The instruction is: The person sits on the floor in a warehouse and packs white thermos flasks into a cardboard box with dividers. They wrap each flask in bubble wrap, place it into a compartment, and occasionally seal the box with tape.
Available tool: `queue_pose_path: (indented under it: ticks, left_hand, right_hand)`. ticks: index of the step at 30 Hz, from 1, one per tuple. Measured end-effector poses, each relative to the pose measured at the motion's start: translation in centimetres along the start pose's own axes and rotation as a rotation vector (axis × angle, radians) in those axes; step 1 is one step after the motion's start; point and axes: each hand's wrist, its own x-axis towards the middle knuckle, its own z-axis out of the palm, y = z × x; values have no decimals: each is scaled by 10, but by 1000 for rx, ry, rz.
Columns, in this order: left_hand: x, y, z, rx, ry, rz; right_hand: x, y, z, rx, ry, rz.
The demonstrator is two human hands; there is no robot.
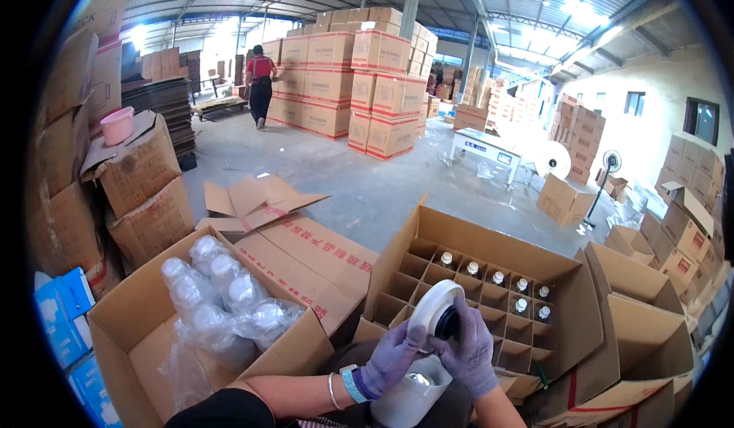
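Observation:
My left hand (pixel 388 361), in a light purple glove, grips the lower left edge of a white round lid (pixel 433 299) held tilted. At its other side my right hand (pixel 470 351), gloved alike, has its fingers closed on it. A dark round part (pixel 448 324) shows between lid and right fingers; whether it is joined to the lid I cannot tell. Just beneath, at my lap, stands a white container (pixel 405 411) with something shiny inside. Close by on the right is a divided carton (pixel 489 237), where several bottles (pixel 498 277) with whitish caps stand upright in cells.
An open carton (pixel 122 332) on the left holds several items wrapped in clear plastic (pixel 210 317). Folded cardboard (pixel 310 256) lies between the cartons. More open cartons (pixel 650 336) crowd the right. Farther off, a person (pixel 261 84) is beside stacked boxes (pixel 329 69).

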Motion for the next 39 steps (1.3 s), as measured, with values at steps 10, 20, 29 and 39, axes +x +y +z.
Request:
queue_pose_path:
  ticks: [10, 20, 29, 39]
  left_hand:
    - [0, -20, -19, 681, -142, 478]
    - [1, -16, 8, 963, -221, 510]
    - [12, -16, -61, 1022, -829, 349]
    - [36, -58, -94, 435, -686, 204]
  right_hand:
    - [-26, 10, -10, 551, -52, 593]
    - [-59, 49, 40, 612, 234, 576]
    - [-96, 40, -1, 799, -155, 274]
    - [-92, 53, 25, 733, -157, 256]
